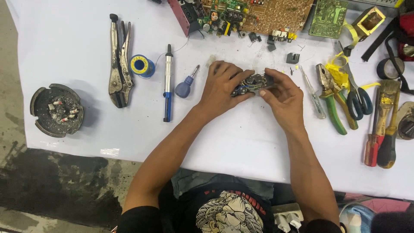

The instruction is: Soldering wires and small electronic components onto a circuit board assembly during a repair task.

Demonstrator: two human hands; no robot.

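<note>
Head view: small dark electronic part [251, 83] is gripped between left hand [222, 86] and right hand [282, 96] above the white table [241, 142], work judged midway, with screwdriver [186, 85], soldering tool [167, 84] and pliers [334, 97] lying untouched nearby.

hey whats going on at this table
A person sits at a white table and holds a small electronic part with wires between both hands, the left hand and the right hand gripping it from either side just above the tabletop. To the left lie a small screwdriver, a solder sucker, a solder spool, locking pliers and an ashtray. To the right lie green-handled pliers and scissors. Circuit boards sit along the far edge.
</note>
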